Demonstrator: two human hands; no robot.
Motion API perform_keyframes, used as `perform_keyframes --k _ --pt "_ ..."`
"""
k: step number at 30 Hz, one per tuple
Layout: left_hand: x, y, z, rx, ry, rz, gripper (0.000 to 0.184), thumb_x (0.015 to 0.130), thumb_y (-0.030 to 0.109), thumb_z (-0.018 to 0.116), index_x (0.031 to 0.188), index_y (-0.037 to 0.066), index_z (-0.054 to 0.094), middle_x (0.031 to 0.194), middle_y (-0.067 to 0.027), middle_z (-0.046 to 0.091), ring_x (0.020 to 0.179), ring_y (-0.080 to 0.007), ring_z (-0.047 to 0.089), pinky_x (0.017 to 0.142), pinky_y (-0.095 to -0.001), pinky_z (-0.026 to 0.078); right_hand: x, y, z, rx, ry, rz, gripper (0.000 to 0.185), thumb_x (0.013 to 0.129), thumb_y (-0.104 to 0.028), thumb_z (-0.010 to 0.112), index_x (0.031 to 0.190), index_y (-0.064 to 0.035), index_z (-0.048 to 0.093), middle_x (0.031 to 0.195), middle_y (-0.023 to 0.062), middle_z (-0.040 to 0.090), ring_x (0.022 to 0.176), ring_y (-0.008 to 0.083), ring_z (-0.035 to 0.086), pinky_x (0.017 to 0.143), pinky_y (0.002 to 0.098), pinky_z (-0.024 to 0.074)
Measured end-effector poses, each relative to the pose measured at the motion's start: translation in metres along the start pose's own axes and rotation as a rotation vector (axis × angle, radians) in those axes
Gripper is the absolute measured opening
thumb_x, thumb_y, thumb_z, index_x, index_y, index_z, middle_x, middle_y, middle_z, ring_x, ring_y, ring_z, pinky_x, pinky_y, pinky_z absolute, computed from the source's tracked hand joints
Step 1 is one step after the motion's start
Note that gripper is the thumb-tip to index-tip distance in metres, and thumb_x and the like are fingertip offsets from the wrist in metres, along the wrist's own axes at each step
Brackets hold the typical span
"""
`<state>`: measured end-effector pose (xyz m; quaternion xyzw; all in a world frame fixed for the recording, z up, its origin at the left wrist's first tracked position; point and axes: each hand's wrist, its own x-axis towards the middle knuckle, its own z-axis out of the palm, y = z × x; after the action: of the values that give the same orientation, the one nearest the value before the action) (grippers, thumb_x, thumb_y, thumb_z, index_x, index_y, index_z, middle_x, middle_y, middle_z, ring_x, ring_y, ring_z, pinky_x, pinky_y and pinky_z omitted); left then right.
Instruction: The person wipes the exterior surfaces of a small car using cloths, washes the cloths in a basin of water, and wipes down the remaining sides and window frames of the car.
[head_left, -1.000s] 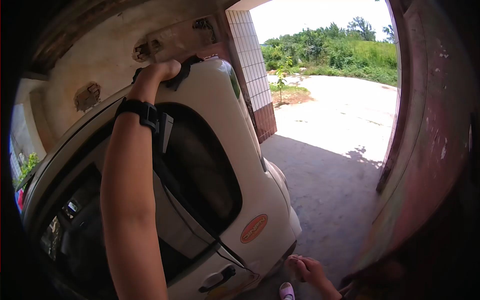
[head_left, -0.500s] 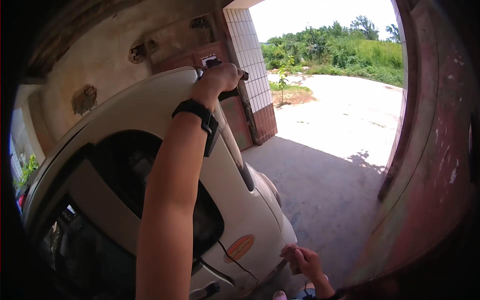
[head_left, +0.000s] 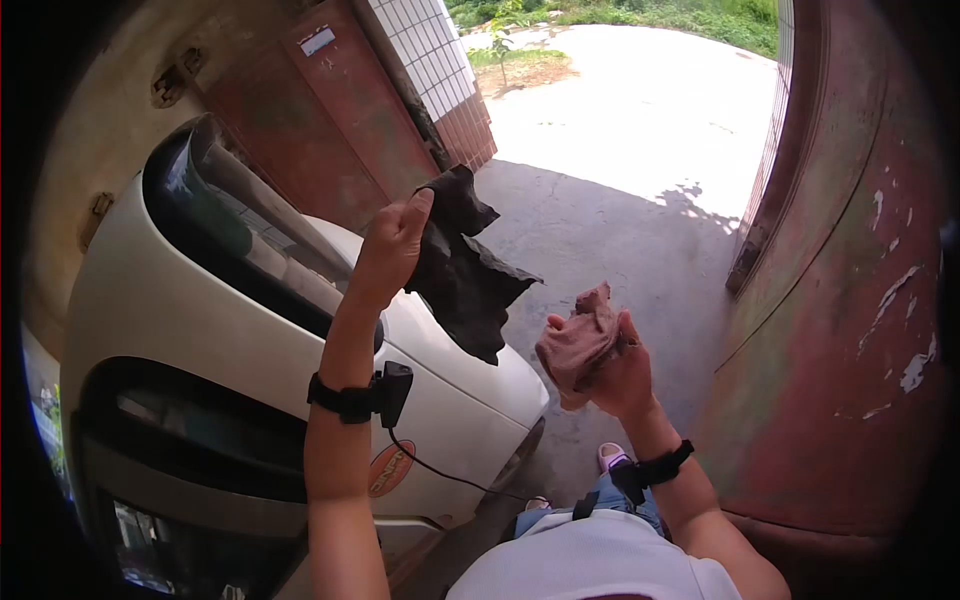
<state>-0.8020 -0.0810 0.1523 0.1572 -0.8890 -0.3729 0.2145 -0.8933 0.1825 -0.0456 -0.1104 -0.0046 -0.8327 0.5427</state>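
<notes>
My left hand [head_left: 393, 245] is closed on a black cloth [head_left: 465, 285], which hangs spread out to the right of the fist, in front of the car's rear side. A crumpled reddish-brown cloth [head_left: 580, 345] is in my right hand [head_left: 622, 375], its fingers and thumb around the lower right of it. The two cloths are apart. To the left stands a white car [head_left: 200, 310] with dark windows and an orange oval sticker [head_left: 391, 468]. Each wrist wears a black strap with a small device, and a cable runs from the left one.
A worn red metal door [head_left: 830, 380] stands at the right, and another red door panel [head_left: 330, 110] behind the car. Beside it rises a white-tiled pillar [head_left: 425, 60]. Grey concrete floor [head_left: 600, 220] leads to a sunlit yard. My feet are near the car's rear corner.
My left hand has come off the car's roof edge and down, with the black cloth now hanging open. My right hand has risen, showing the reddish-brown cloth. The view has tilted down.
</notes>
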Motion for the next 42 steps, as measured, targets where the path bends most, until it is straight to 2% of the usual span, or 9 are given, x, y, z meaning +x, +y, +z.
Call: perform_keyframes --k 3,7,15,21,22,27,36,40,42 --pt "-0.041 0.041 0.048 0.198 0.210 0.000 0.032 0.102 0.029 0.047 0.116 0.003 0.060 0.080 -0.0126 0.066 0.070 -0.0243 0.065 0.071 -0.0372 0.049 0.016 -0.010 -0.007 0.047 0.008 0.115 0.062 0.099 -0.056 0.035 0.143 -0.0111 0.037 0.149 0.0203 0.037 0.134 0.0375 0.041 0.112 0.0548 0.0319" --pt "-0.103 0.022 0.114 0.816 -0.293 0.405 0.067 0.090 0.032 0.064 0.148 0.017 0.036 0.152 -0.0183 0.033 0.120 -0.0355 0.055 0.096 -0.0394 0.049 0.044 0.014 0.000 0.089 0.091 0.134 0.060 0.099 -0.054 0.037 0.144 -0.0142 0.037 0.144 0.0114 0.044 0.132 0.0324 0.044 0.107 0.0529 0.0386" --pt "-0.208 0.032 0.017 0.807 0.324 0.049 0.036 0.089 0.011 0.062 0.124 0.006 0.060 0.126 -0.0125 0.062 0.110 -0.0315 0.062 0.093 -0.0398 0.051 0.109 0.041 -0.006 -0.333 0.048 0.226 0.050 0.094 -0.032 0.054 0.133 -0.0001 0.047 0.118 0.0135 0.062 0.105 0.0264 0.064 0.094 0.0407 0.0521" --pt "-0.285 0.036 0.011 0.880 0.657 -0.072 0.030 0.087 0.002 0.059 0.117 0.004 0.064 0.119 -0.0122 0.065 0.103 -0.0309 0.064 0.087 -0.0395 0.053 0.146 0.156 0.007 -1.870 -0.987 -0.658 0.046 0.086 -0.022 0.058 0.132 -0.0135 0.056 0.149 0.0212 0.034 0.134 0.0454 0.035 0.106 0.0552 0.0314" --pt "-0.293 0.037 0.018 0.900 0.690 -0.136 0.030 0.086 0.000 0.057 0.116 0.003 0.064 0.117 -0.0129 0.066 0.102 -0.0313 0.065 0.087 -0.0398 0.053 0.150 0.178 0.029 -1.464 -0.887 -0.257 0.045 0.078 -0.020 0.062 0.122 -0.0101 0.060 0.151 0.0229 0.031 0.135 0.0479 0.031 0.107 0.0596 0.0280" --pt "-0.323 0.037 0.049 0.943 0.855 -0.357 0.030 0.085 -0.004 0.054 0.112 0.000 0.065 0.112 -0.0142 0.068 0.100 -0.0314 0.066 0.087 -0.0392 0.052 0.245 0.216 0.154 -1.396 -1.046 -1.170 0.035 0.069 -0.022 0.069 0.102 -0.0138 0.069 0.137 0.0133 0.050 0.120 0.0411 0.049 0.103 0.0584 0.0347" --pt "-0.248 0.041 0.128 0.835 1.436 -0.602 0.031 0.087 -0.006 0.048 0.113 -0.002 0.064 0.110 -0.0146 0.068 0.096 -0.0308 0.066 0.081 -0.0362 0.053 0.305 0.204 0.293 -1.071 -1.303 -1.619 0.027 0.071 -0.031 0.070 0.098 -0.0284 0.069 0.117 -0.0091 0.062 0.108 0.0233 0.056 0.077 0.0303 0.0499" --pt "-0.216 0.055 0.176 0.935 1.478 -0.649 0.035 0.082 -0.010 0.050 0.112 0.000 0.065 0.107 -0.0138 0.069 0.097 -0.0312 0.066 0.081 -0.0364 0.053 0.280 0.197 0.116 -1.143 -1.972 -1.474 0.038 0.075 -0.033 0.065 0.112 -0.0261 0.069 0.129 -0.0052 0.059 0.120 0.0180 0.053 0.091 0.0360 0.0468" --pt "-0.211 0.063 0.205 0.955 1.565 -0.746 0.035 0.081 -0.010 0.050 0.112 0.000 0.065 0.107 -0.0139 0.069 0.096 -0.0308 0.066 0.081 -0.0361 0.053 0.270 0.197 0.043 -0.993 -2.178 -0.647 0.033 0.077 -0.032 0.066 0.108 -0.0219 0.067 0.113 0.0012 0.063 0.107 0.0210 0.060 0.080 0.0338 0.0511"
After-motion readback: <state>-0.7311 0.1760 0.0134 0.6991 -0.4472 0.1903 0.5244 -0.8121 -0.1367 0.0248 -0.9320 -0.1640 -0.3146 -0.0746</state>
